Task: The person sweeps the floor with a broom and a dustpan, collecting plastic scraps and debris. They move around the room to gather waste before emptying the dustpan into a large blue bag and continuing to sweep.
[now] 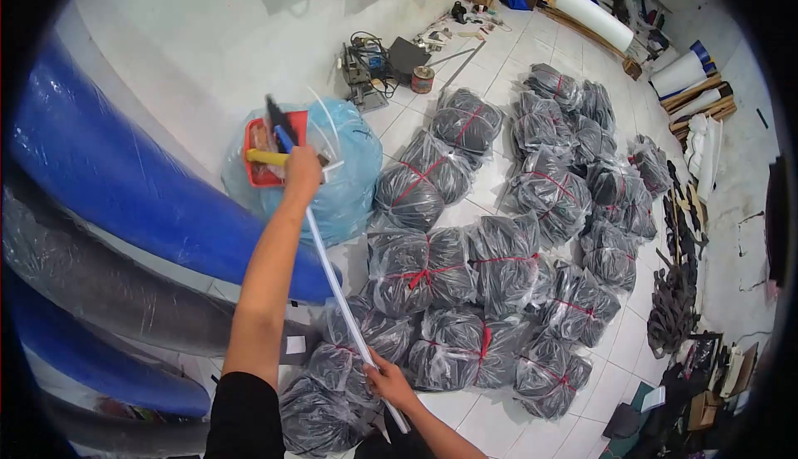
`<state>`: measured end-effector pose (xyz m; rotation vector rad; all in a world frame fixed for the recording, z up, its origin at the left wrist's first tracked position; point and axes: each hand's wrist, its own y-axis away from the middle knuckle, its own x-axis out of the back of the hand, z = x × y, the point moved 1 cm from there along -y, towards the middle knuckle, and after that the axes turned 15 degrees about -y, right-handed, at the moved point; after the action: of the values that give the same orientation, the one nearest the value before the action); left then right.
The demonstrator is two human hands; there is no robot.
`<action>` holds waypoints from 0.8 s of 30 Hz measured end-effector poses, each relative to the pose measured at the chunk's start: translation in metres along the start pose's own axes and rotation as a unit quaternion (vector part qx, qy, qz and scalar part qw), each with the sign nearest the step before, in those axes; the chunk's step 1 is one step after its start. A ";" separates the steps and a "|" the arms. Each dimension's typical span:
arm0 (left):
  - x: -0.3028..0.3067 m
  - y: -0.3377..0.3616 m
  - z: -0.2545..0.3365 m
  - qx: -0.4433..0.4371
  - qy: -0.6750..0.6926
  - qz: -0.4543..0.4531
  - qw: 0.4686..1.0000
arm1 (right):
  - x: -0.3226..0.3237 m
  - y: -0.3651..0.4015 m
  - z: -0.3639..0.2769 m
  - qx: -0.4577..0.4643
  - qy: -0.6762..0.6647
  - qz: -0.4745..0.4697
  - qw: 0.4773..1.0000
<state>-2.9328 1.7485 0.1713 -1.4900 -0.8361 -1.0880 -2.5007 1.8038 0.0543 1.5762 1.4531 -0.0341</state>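
My left hand (303,168) reaches out over a red plastic basket (266,178), fingers closed round a tool with a blue handle (284,136) and a black end. A yellow handle (266,157) lies across the basket right beside these fingers. My right hand (389,380), lower and nearer to me, is closed on a long pale strip (342,297), which slants up to below my left wrist. The basket rests on a large light-blue plastic bag (353,185), with a thin white strap (326,122) curling above it.
Several clear-wrapped dark bundles tied with red cord (420,268) cover the tiled floor. Long blue rolls (166,185) and grey rolls (125,284) lean at the left. A tin can (422,79) and a machine (362,76) with cables stand by the wall.
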 end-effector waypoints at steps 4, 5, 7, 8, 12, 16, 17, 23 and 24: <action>-0.059 0.030 0.033 -0.050 -0.123 -0.060 0.989 | 0.007 -0.005 0.005 -0.061 -0.170 -0.005 0.984; -0.077 0.042 0.041 -0.081 -0.232 -0.074 0.967 | 0.008 -0.002 0.004 -0.067 -0.173 -0.002 0.983; -0.096 0.073 0.054 -0.062 -0.282 -0.031 0.957 | 0.011 0.005 -0.002 -0.093 -0.217 0.000 0.972; -0.101 0.086 0.060 -0.043 -0.327 0.022 0.944 | 0.013 0.009 -0.003 -0.092 -0.217 0.002 0.972; -0.098 0.137 0.060 0.031 -0.205 -0.052 0.977 | 0.033 0.028 -0.003 -0.122 -0.234 0.009 0.965; -0.086 0.146 0.007 0.110 -0.090 -0.022 0.990 | 0.032 0.051 -0.023 -0.114 -0.234 0.031 0.965; -0.079 0.142 -0.002 0.117 -0.077 -0.039 0.989 | 0.034 0.057 -0.027 -0.118 -0.219 0.038 0.968; -0.053 0.123 -0.022 0.058 -0.132 0.003 0.990 | 0.034 0.080 -0.052 -0.089 -0.142 0.073 0.983; -0.052 0.120 -0.021 0.052 -0.138 0.005 0.989 | 0.035 0.081 -0.057 -0.073 -0.116 0.072 0.988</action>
<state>-2.8443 1.7072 0.0820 -1.5748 -1.0599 -0.8284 -2.4582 1.8798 0.1135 1.5003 1.1327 -0.0253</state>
